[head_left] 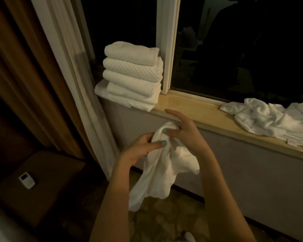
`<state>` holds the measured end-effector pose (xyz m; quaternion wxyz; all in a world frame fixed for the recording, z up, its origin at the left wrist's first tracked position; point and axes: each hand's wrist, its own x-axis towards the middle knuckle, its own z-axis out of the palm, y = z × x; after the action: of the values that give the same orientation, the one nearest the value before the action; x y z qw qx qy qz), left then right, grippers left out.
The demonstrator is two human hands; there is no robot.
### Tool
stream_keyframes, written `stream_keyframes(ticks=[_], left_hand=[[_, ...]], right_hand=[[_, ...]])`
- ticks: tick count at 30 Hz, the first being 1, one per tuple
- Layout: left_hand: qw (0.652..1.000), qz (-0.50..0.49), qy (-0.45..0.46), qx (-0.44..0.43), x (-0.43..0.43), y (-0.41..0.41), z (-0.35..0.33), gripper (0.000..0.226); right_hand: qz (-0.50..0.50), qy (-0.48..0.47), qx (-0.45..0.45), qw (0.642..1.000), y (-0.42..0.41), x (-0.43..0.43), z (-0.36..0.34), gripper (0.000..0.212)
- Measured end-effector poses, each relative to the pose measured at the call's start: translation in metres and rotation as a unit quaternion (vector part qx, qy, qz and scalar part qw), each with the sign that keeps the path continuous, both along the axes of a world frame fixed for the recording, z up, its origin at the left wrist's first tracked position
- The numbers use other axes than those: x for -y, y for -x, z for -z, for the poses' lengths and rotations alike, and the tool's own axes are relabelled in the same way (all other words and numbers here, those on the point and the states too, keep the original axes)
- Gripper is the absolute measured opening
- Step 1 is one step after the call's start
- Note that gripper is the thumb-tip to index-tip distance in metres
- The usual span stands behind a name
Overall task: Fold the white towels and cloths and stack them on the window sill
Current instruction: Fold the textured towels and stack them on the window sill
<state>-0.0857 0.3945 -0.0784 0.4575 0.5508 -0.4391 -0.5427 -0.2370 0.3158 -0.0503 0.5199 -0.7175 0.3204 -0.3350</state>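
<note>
Mid-task: one cloth in hand, not folded yet.
Left hand [143,145] grips top of the hanging white cloth [164,170]; right hand [184,130] pinches it, index finger straight. Beyond the hands on the window sill [191,110]: folded stack [133,75] up-left, done; crumpled pile [269,119] far right, left to fold.

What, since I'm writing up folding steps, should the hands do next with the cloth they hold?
Probably draw the hands apart to spread the white cloth flat. The left hand grips its bunched top, the right hand pinches right beside it, and the rest hangs crumpled below, so it looks unready for the folded stack on the window sill.
</note>
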Motion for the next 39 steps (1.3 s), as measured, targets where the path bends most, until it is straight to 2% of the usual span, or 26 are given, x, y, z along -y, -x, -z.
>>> stream_keyframes(ticks=[2,4,5,7,9,11,14,15,18,20,23,26,28,30,32,35,39], left_hand=[[0.999,-0.027,0.015,-0.008,0.004,0.000,0.000,0.011],[0.989,-0.120,0.024,-0.083,0.007,-0.003,0.001,0.007],[0.976,-0.168,0.028,-0.134,0.009,-0.006,0.003,0.005],[0.952,-0.231,0.047,-0.194,0.014,-0.012,0.005,0.023],[0.938,-0.255,0.072,-0.223,0.018,-0.014,0.002,0.036],[0.926,-0.272,0.087,-0.249,0.020,-0.014,-0.001,0.036],[0.912,-0.289,0.086,-0.279,0.021,-0.017,-0.008,0.034],[0.908,-0.303,0.088,-0.274,0.021,-0.020,-0.007,0.035],[0.888,-0.377,0.092,-0.247,0.015,-0.030,-0.005,0.027],[0.886,-0.408,0.105,-0.193,0.010,-0.041,0.004,0.028],[0.891,-0.424,0.113,-0.119,0.002,-0.057,0.020,0.017],[0.891,-0.434,0.115,-0.063,-0.006,-0.065,0.034,0.026],[0.877,-0.450,0.159,-0.058,-0.011,-0.066,0.036,0.037],[0.859,-0.475,0.182,-0.053,-0.015,-0.069,0.037,0.037],[0.866,-0.468,0.176,-0.023,-0.016,-0.070,0.040,0.029],[0.894,-0.419,0.154,0.041,-0.016,-0.066,0.045,0.025],[0.904,-0.403,0.139,0.015,-0.014,-0.059,0.046,0.029]], right_hand=[[0.034,-0.013,-0.017,0.999,-0.002,0.004,0.006,0.058],[0.045,-0.021,-0.050,0.998,0.004,0.013,0.012,0.051],[0.023,-0.023,-0.074,0.997,0.008,0.016,0.015,0.046],[-0.053,-0.053,-0.125,0.989,0.011,0.015,0.021,0.039],[-0.119,-0.086,-0.165,0.975,0.009,0.009,0.029,0.027],[-0.142,-0.094,-0.167,0.971,0.002,0.006,0.037,0.015],[-0.116,-0.136,-0.141,0.974,-0.004,0.005,0.053,0.034],[-0.104,-0.135,-0.149,0.974,-0.005,0.007,0.056,0.037],[-0.081,-0.105,-0.186,0.974,-0.001,0.013,0.063,0.019],[-0.065,-0.106,-0.189,0.974,0.006,0.015,0.065,0.012],[-0.017,-0.101,-0.170,0.980,0.018,0.016,0.067,0.022],[-0.006,-0.094,-0.169,0.981,0.025,0.018,0.060,0.029],[-0.004,-0.087,-0.184,0.979,0.030,0.019,0.055,0.036],[0.015,-0.094,-0.193,0.977,0.036,0.020,0.055,0.032],[0.022,-0.104,-0.206,0.973,0.043,0.018,0.058,0.031],[0.023,-0.098,-0.217,0.971,0.047,0.016,0.061,0.040],[0.078,-0.105,-0.212,0.969,0.046,0.015,0.057,0.020]])
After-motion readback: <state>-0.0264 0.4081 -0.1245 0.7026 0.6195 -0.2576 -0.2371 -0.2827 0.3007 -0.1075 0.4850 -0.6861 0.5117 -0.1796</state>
